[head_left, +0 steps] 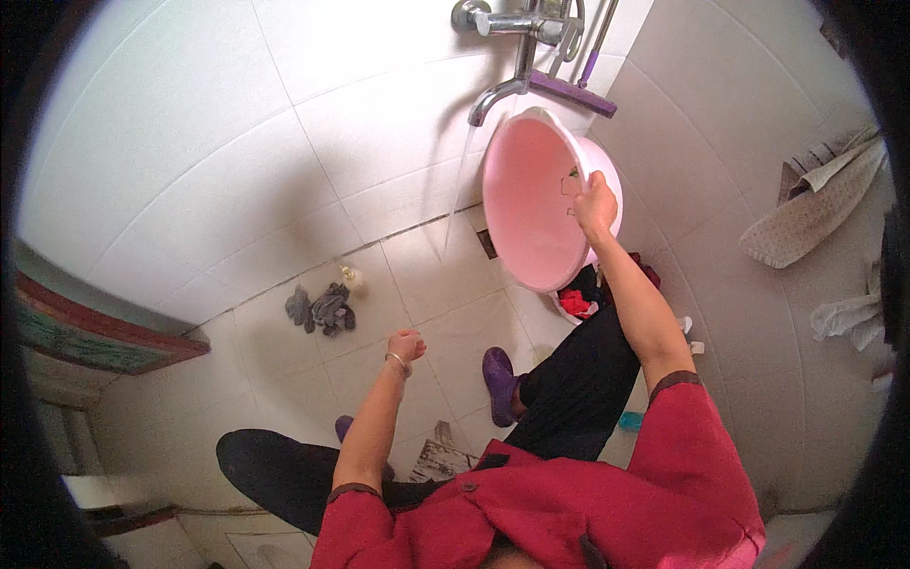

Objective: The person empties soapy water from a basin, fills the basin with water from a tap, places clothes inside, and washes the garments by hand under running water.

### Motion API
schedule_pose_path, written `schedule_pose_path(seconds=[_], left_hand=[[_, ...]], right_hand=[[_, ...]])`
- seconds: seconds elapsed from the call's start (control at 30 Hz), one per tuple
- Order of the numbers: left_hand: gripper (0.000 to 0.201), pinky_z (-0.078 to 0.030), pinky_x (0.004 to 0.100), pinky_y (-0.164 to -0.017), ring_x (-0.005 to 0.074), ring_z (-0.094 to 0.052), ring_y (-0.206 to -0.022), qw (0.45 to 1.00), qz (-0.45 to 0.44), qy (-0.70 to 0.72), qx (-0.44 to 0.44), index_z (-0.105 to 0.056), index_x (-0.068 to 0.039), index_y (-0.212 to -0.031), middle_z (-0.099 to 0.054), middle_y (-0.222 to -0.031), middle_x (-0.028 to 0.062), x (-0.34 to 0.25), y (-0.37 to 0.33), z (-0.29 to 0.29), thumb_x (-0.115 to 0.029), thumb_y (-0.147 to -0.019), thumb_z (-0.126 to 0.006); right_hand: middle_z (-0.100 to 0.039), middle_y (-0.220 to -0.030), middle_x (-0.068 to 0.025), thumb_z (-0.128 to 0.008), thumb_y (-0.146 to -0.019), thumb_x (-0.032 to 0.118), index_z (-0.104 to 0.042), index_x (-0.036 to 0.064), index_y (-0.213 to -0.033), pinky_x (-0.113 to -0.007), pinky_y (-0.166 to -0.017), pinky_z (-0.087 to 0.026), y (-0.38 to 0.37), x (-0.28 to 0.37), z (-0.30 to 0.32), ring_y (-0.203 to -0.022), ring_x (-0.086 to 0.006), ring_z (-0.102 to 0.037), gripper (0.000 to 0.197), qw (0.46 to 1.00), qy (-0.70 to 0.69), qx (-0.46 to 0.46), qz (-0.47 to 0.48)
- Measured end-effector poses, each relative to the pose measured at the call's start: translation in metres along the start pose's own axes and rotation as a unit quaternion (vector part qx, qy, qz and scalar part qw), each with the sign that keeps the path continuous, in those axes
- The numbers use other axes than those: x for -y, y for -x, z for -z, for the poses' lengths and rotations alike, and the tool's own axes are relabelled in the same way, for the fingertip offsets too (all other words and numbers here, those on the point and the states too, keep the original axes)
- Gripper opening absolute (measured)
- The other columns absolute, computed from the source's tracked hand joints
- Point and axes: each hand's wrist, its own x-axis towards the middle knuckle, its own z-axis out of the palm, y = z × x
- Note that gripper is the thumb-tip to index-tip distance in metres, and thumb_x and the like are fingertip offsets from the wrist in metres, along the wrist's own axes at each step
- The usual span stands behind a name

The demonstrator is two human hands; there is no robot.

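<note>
My right hand grips the rim of a large pink plastic basin, which is tipped on its side with its mouth facing left. A thin stream of water runs from the chrome faucet and falls just left of the basin. Low over the tiled floor, my left hand hangs closed, with nothing visible in its fingers; a bracelet circles that wrist. Crumpled dark grey cloths lie on the floor beyond it, beside a small pale bottle.
Dark and red clothes are piled under the basin, near my purple shoe. A purple squeegee mop leans by the faucet in the corner. A floor drain sits near the wall. On the right wall hangs a patterned cloth.
</note>
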Motion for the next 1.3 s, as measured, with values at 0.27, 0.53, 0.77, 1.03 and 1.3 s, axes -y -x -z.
schedule_pose_path(seconds=[0.27, 0.53, 0.77, 1.03, 1.3], left_hand=[[0.016, -0.048, 0.0270, -0.046, 0.0168, -0.055, -0.052, 0.999, -0.020, -0.008, 0.035, -0.052, -0.003, -0.084, -0.054, -0.062, 0.0065, -0.012, 0.012, 0.006, -0.002, -0.068, -0.050], [0.014, -0.047, 0.0277, -0.045, 0.0169, -0.055, -0.052, 0.999, -0.028, -0.039, 0.018, -0.051, -0.004, -0.084, -0.054, -0.061, 0.0063, -0.005, 0.009, 0.007, -0.003, -0.070, -0.051], [0.017, -0.048, 0.0261, -0.050, 0.0154, -0.055, -0.058, 0.997, -0.035, -0.060, 0.033, -0.052, -0.005, -0.088, -0.054, -0.074, 0.0061, -0.009, 0.011, 0.014, -0.005, -0.072, -0.049], [0.016, -0.047, 0.0279, -0.056, 0.0172, -0.054, -0.067, 0.990, -0.040, -0.130, -0.040, -0.052, -0.005, -0.089, -0.053, -0.079, 0.0058, -0.019, 0.035, 0.041, -0.008, -0.074, -0.048], [0.015, -0.046, 0.0272, -0.054, 0.0160, -0.052, -0.063, 0.985, -0.029, -0.164, -0.051, -0.051, -0.004, -0.089, -0.052, -0.073, 0.0062, -0.003, 0.043, 0.099, -0.007, -0.075, -0.046]], right_hand=[[-0.057, -0.082, -0.0214, -0.055, -0.072, 0.014, -0.045, 0.0023, -0.086, -0.041, -0.071, -0.041, -0.006, -0.007, 0.016, -0.081, -0.0357, -0.055, 0.021, 0.999, 0.029, 0.013, -0.036], [-0.057, -0.084, -0.0178, -0.053, -0.070, 0.003, -0.044, 0.0044, -0.094, -0.040, -0.070, -0.042, -0.002, 0.007, 0.023, -0.081, -0.0348, -0.055, 0.026, 0.999, 0.046, -0.015, 0.009], [-0.055, -0.073, -0.0147, -0.051, -0.063, -0.001, -0.047, -0.0017, -0.082, -0.034, -0.057, -0.042, -0.015, -0.055, -0.058, -0.068, -0.0225, -0.054, 0.019, 0.952, -0.242, 0.069, -0.176], [-0.050, -0.056, -0.0093, -0.053, -0.059, 0.000, -0.051, -0.0020, -0.057, -0.033, -0.038, -0.034, -0.001, -0.033, -0.123, -0.048, -0.0179, -0.046, 0.004, 0.878, -0.329, 0.262, -0.230], [-0.053, -0.072, -0.0152, -0.055, -0.058, 0.003, -0.049, -0.0061, -0.083, -0.036, -0.049, -0.043, 0.056, -0.042, -0.167, -0.061, -0.0227, -0.052, 0.028, 0.900, -0.304, 0.224, -0.216]])
